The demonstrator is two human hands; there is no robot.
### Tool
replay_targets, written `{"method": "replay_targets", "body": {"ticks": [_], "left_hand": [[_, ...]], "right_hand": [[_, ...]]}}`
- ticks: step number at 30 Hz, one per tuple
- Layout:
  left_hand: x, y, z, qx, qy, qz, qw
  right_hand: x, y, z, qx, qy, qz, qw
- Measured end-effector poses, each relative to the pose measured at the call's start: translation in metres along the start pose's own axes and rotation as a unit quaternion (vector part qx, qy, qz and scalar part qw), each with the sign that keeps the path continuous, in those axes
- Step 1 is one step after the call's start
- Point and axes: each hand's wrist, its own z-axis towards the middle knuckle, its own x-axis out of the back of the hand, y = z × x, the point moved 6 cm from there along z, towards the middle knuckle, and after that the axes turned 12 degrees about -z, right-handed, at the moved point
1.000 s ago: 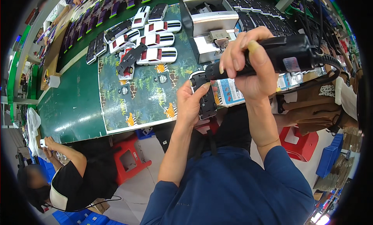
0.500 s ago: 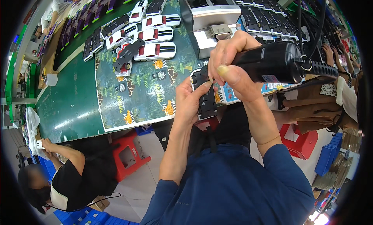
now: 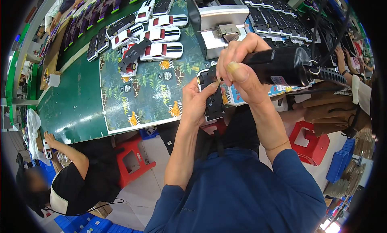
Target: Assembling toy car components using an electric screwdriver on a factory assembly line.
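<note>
My left hand (image 3: 193,102) grips a toy car (image 3: 214,106) turned upside down, its black underside facing up and a strip of white body showing at the edge. The left thumb presses on the black base. My right hand (image 3: 246,70) is wrapped around a black electric screwdriver (image 3: 278,66) with a coiled cord at its back end. The screwdriver's front end points at the far part of the car's base. My right fingers hide its tip, so I cannot tell whether it touches a screw.
White toy cars (image 3: 161,51) with black stripes lie on the patterned mat (image 3: 149,100), some overturned. A metal box fixture (image 3: 219,15) stands ahead. Rows of black car bases (image 3: 274,21) lie at far right. A co-worker (image 3: 72,168) sits at left; red stools (image 3: 135,158) stand below the table.
My hands, the toy car and the screwdriver hold nearly the same pose. At left, the co-worker's hand has moved up to the table edge, and a white car shows beside it.
</note>
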Motion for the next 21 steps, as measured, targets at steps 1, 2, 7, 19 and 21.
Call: {"method": "replay_targets", "body": {"ticks": [1,2,7,19,21], "left_hand": [[0.001,-0.001,0.000,-0.002,-0.008,0.001,1.000],[0.000,-0.001,0.000,-0.002,-0.012,0.002,1.000],[0.001,0.000,-0.002,-0.008,0.003,0.015,1.000],[0.022,0.012,-0.006,-0.042,-0.029,-0.103,0.993],[0.019,0.012,-0.005,-0.041,-0.022,-0.103,0.994]], "right_hand": [[0.000,0.000,-0.001,0.001,0.005,0.010,1.000],[0.001,-0.001,-0.001,0.003,0.009,0.020,1.000],[0.006,-0.013,0.004,0.025,0.019,0.077,0.997],[0.058,-0.024,0.058,0.130,0.087,-0.062,0.986],[0.052,-0.025,0.059,0.142,0.091,-0.097,0.981]]}}
